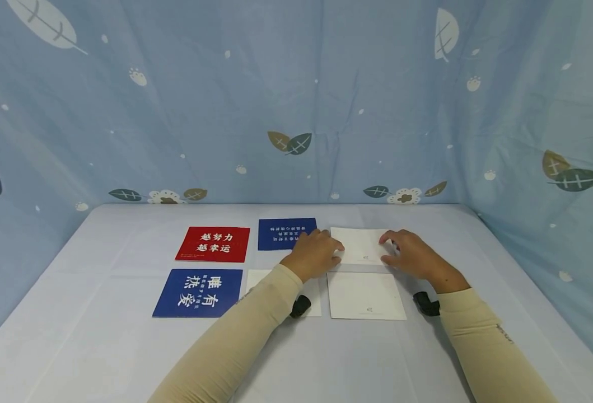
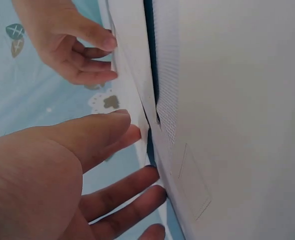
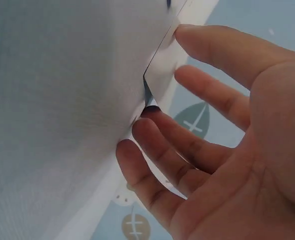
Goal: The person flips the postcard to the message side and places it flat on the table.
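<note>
While both hands are reaching in from either side, a flat white rectangular card [image 1: 360, 246] is lying between them at the far right of the grouping. The left hand [image 1: 313, 256] is meeting its left edge, thumb and index holding a narrow gap; the right hand [image 1: 413, 256] is working the opposite edge with a wider, loosely curved spread. Fingertips are coming right up to the card, though how firmly they're pressing, I cannot tell.

Just below, a second white card [image 1: 367, 296] is lying flat, showing a tiny printed mark, and a third white card [image 1: 315, 291] is peeking out from beneath the left forearm. Off to the left, a red card [image 1: 213, 244] is carrying bold white characters above a blue card [image 1: 197, 294], while a farther blue card [image 1: 281, 231] is disappearing partly behind the left hand. Smooth beige sleeves [image 1: 488, 341] are stretching over a pale, faintly creased tablecloth [image 1: 99, 347], and a leaf-printed fabric [image 1: 296, 84] is hanging behind in soft folds.
</note>
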The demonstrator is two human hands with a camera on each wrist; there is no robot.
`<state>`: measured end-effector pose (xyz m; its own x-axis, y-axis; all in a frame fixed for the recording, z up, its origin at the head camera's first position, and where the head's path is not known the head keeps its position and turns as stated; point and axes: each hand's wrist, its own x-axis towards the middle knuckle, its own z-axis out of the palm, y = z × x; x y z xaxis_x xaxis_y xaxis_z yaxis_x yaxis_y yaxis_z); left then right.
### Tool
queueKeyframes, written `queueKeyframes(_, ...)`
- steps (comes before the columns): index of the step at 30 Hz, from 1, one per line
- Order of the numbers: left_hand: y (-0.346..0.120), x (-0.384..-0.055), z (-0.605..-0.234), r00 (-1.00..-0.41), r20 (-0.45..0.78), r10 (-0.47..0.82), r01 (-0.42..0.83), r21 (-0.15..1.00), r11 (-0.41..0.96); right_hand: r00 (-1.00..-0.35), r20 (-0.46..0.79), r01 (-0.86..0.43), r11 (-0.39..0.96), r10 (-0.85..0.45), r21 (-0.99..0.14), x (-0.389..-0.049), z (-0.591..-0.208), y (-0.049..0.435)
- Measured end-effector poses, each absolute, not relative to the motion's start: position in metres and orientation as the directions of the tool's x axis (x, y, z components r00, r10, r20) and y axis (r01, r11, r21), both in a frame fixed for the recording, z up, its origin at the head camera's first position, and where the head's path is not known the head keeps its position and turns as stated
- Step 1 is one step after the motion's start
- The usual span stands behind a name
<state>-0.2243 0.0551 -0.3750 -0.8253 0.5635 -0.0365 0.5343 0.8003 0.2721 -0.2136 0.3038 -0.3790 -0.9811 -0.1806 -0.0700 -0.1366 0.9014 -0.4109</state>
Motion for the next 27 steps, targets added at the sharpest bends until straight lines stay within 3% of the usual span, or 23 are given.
queueKeyframes(6, 0.054, -0.223, -0.371, -0.82, -0.048, 0.57, 0.542, 0.253, 0.801, -0.973, -0.014, -0.217, 0.929, -0.232, -0.299, -0.209, -0.376, 0.298)
queueKeyframes(11, 0.053, -0.222, -0.369, -0.816, -0.061, 0.574, 0.546, 0.245, 0.801, -0.921, 0.056, -0.39, 0.908, -0.386, -0.15, -0.206, -0.376, 0.287)
queueKeyframes(13, 0.053, -0.222, -0.368, -0.815, -0.066, 0.576, 0.546, 0.244, 0.801, -0.898, 0.051, -0.439, 0.886, -0.437, -0.146, -0.205, -0.375, 0.283)
queueKeyframes(19, 0.051, -0.224, -0.366, -0.811, -0.08, 0.58, 0.544, 0.263, 0.797, -0.899, -0.019, -0.422, 0.877, -0.438, -0.232, -0.202, -0.375, 0.28)
queueKeyframes(27, 0.026, -0.234, -0.353, -0.818, 0.024, 0.575, 0.532, 0.411, 0.74, -0.9, -0.026, -0.417, 0.876, -0.436, -0.244, -0.199, -0.375, 0.279)
